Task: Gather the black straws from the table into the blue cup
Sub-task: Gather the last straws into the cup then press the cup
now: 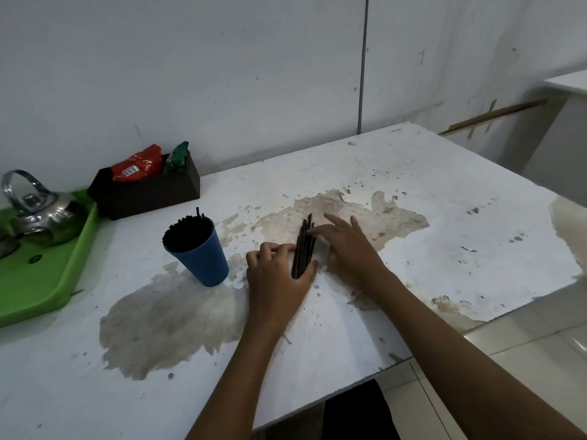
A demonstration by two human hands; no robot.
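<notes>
A bundle of several black straws (304,246) lies on the worn white table (428,198), pointing away from me. My left hand (276,274) curls its fingers and thumb round the bundle's near end. From the right side, my right hand (349,246) presses against the straws with straight fingers. The blue cup (203,252) stands upright just left of my left hand. It holds several black straws, their tips showing above the rim.
A dark box (146,192) with red and green packets stands at the back left. A green tray (41,274) with a metal kettle (41,214) occupies the left edge. The table's right and near edges drop to a tiled floor.
</notes>
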